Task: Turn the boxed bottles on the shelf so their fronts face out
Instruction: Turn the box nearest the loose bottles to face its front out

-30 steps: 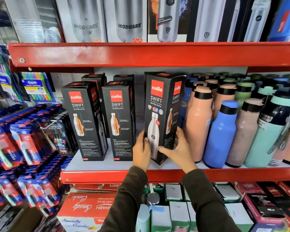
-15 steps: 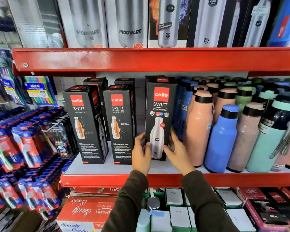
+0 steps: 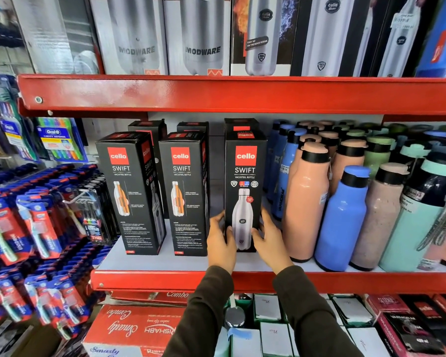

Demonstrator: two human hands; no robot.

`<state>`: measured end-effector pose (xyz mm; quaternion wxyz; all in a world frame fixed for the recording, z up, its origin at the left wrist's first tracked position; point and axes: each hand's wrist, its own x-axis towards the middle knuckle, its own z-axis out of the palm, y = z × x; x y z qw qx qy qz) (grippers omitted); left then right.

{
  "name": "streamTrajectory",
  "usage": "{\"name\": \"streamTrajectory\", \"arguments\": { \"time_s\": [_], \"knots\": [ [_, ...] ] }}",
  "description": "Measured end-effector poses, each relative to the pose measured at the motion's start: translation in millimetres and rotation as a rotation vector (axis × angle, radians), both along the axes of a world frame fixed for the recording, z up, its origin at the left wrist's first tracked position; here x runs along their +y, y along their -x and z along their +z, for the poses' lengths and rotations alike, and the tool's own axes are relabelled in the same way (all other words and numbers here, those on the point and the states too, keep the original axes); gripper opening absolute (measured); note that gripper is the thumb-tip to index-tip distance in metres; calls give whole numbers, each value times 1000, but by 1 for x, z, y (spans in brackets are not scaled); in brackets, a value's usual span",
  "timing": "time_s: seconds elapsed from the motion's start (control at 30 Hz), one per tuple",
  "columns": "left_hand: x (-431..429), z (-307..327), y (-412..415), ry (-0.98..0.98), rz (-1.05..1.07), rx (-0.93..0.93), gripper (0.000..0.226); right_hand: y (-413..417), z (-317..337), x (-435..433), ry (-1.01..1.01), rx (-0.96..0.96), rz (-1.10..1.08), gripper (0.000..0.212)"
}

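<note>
Three black Cello Swift boxes stand in the front row of the middle shelf (image 3: 165,262). The right box (image 3: 244,176) shows its front, a silver bottle picture, squarely outward. My left hand (image 3: 220,240) holds its lower left edge and my right hand (image 3: 269,239) its lower right edge. The middle box (image 3: 184,191) and the left box (image 3: 131,191) show a face with an orange cutaway picture and small text, and both are turned slightly. More black boxes (image 3: 150,127) stand behind them.
Loose bottles in peach (image 3: 307,199), blue (image 3: 341,220) and teal crowd the shelf just right of the held box. A red upper shelf beam (image 3: 216,95) hangs close above. Toothbrush packs (image 3: 36,228) hang at left; cartons sit below.
The right box was angled with a corner toward me; both hands have rotated it so its front faces straight out and set it upright on the shelf.
</note>
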<state>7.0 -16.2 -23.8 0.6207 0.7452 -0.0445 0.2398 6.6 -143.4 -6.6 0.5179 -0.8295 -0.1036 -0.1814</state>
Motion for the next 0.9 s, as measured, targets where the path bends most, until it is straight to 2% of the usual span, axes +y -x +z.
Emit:
{"name": "streamTrajectory", "arguments": {
  "time_s": [0.33, 0.57, 0.73, 0.9],
  "knots": [
    [0, -4, -5, 4, -3, 9, 35, -7, -7, -1, 18, 13, -39, 66],
    [1, -9, -9, 43, -27, 27, 36, -7, -25, -4, -73, 33, -202, 41],
    [2, -11, -9, 67, -42, 47, 46, -3, -29, -1, -35, 12, -195, 42],
    [2, -13, -11, 39, -28, 50, 45, -3, -30, 1, -17, 19, -199, 43]
  ]
}}
